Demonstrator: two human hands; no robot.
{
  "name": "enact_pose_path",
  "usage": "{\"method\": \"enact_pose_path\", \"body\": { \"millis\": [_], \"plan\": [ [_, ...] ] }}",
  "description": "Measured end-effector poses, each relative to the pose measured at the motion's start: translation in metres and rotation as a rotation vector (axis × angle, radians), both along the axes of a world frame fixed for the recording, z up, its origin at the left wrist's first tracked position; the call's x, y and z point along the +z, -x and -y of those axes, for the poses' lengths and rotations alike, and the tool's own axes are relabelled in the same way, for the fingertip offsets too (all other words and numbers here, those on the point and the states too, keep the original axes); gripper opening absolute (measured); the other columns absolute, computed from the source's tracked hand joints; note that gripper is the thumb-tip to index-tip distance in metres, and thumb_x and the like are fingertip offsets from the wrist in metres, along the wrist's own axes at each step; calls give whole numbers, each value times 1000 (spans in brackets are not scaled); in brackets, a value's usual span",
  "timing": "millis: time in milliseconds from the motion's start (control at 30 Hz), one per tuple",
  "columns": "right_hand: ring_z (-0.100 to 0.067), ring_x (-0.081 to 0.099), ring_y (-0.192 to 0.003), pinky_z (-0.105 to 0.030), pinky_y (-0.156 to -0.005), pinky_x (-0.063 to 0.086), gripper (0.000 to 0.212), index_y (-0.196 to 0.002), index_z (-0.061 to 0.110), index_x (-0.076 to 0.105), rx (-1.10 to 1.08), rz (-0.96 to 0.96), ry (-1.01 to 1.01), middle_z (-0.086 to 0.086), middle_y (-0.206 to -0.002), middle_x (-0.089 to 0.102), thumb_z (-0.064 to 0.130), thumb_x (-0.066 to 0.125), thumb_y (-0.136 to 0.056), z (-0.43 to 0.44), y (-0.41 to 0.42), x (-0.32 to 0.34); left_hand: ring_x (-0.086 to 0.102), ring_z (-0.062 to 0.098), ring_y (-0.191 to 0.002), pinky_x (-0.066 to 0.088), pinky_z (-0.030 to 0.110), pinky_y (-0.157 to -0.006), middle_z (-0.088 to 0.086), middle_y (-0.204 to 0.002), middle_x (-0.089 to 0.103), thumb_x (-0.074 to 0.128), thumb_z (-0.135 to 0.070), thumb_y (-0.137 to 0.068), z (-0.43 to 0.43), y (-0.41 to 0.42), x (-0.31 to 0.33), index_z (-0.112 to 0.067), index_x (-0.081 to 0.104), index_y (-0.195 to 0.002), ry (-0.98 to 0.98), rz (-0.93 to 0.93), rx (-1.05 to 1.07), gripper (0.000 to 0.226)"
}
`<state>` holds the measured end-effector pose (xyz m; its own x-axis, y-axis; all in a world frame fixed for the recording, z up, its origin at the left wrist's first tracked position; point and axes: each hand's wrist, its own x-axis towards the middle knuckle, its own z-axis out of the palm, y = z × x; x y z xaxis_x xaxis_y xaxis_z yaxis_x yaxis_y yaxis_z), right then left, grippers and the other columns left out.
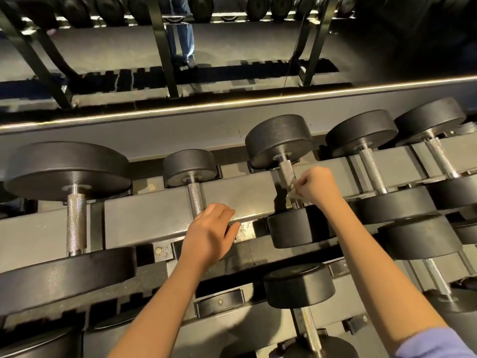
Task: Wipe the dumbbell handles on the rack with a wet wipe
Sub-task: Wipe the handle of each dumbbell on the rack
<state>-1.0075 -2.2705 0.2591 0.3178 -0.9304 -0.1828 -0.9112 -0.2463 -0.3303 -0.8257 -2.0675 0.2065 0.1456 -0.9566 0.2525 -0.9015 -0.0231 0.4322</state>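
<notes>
You are facing a grey rack [154,218] carrying black dumbbells [361,135].
A small dumbbell [189,167] is lying at your left hand [210,231], a second dumbbell [280,140] at your right hand [318,186], a big dumbbell [67,171] left of both.

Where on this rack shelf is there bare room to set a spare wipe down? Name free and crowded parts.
Free: the grey beam between the small dumbbell's handle and the handle at the right hand; also between the largest dumbbell's handle and the small one. Crowded: right of that hand, where dumbbells sit close together.
</notes>
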Motion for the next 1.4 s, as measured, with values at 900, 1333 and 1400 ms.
{"method": "enact_pose_path", "body": {
  "millis": [900,1333,1400],
  "plan": [
    [-30,52,-103,-34,-86,45,24,-112,3,67,197,-36,341,-15,-112,56,7,61,-88,3,-34,-7,58,15,-101,53,32,-84,-2,-107,63,41,-40,-94,0,0,4,-10,66,-114,-62,-1,18,44],
    [-32,55,-106,-34,-83,45,28,-119,1,55,149,-228,96,-18,-115,58,8,56,-92,-8,-34,4,50,12,-116,42,29,-95,-4,-120,59,37,-43,-97,0,0,10,-15,59,-126,-176,5,37,46],
    [-31,55,-107,-32,-82,44,27,-118,0,57,171,-201,135,-17,-117,58,8,56,-92,-9,-36,4,49,12,-118,40,28,-97,-4,-122,59,39,-40,-98,0,0,10,-15,58,-127,-178,21,33,43]
  ]
}}
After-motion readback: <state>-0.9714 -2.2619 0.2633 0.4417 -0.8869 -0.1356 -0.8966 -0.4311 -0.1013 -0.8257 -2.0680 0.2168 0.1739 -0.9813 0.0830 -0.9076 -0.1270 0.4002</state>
